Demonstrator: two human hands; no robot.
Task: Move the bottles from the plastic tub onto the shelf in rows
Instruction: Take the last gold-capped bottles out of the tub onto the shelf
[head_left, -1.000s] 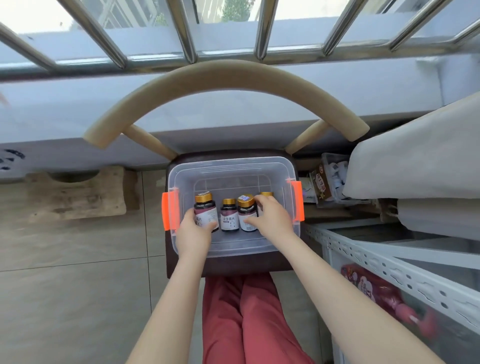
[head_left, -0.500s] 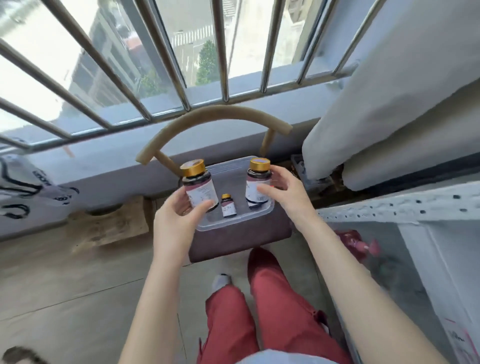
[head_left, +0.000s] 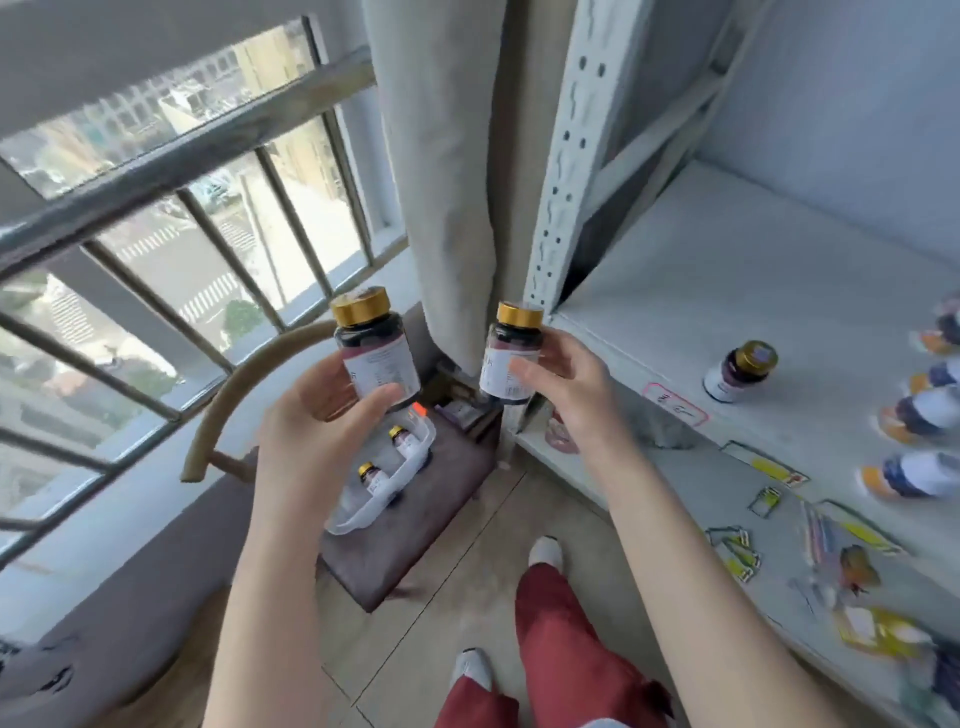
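Note:
My left hand grips a dark bottle with a gold cap, held upright in the air above the chair. My right hand grips a second gold-capped bottle close to the front left corner of the white shelf. Below them the clear plastic tub sits on a brown chair seat and holds two small bottles. One bottle stands upright on the shelf, and several more blurred bottles line its right side.
The shelf's perforated grey upright and a beige curtain stand just behind my right hand. A barred window fills the left. Labels and small packets lie along the shelf's front. My red-trousered legs stand on the tiled floor.
Both hands took a bottle each out of the tub, lifted them and swung right toward the shelf. The view turned from the tub to the shelf.

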